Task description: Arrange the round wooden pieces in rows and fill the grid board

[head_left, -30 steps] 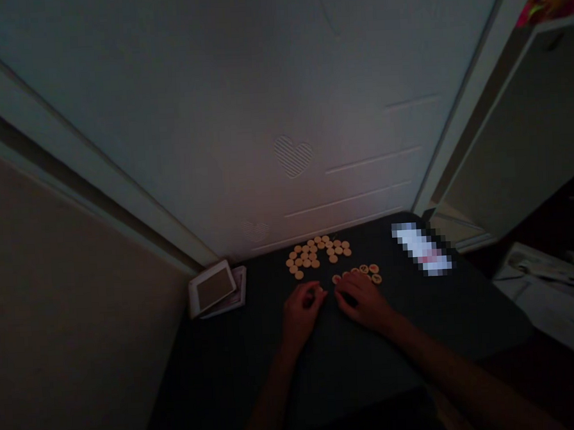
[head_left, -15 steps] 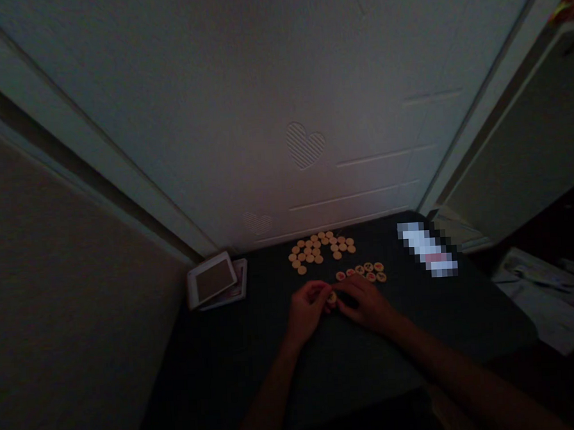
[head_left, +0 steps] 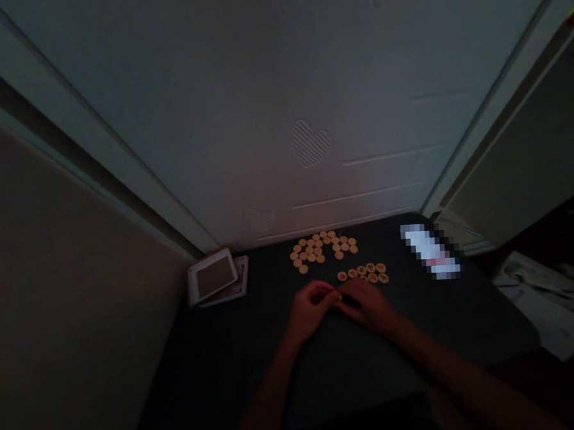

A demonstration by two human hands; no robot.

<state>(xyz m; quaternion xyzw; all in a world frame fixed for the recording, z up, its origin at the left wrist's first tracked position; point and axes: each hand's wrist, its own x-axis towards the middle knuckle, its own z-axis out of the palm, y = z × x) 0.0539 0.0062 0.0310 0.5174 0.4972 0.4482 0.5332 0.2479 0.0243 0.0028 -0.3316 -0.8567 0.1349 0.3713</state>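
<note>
Two hands met over a small disc near the middle of the frame, just below centre.
The disc (head_left: 339,297) sat between the fingertips, mostly hidden; the left hand (head_left: 307,311) pinched it, while whether the right hand (head_left: 371,305) gripped or only touched it could not be told. Just above the right hand lay marked discs (head_left: 371,268) with red or dark signs, some partly covered; farther up, plain discs (head_left: 311,253) clustered on the dark bench (head_left: 446,322). A white-rimmed box (head_left: 216,277) stood left of centre, a pixelated bright thing (head_left: 426,249) to the right, and a pale panel (head_left: 190,117) with heart patterns filled the upper frame.
</note>
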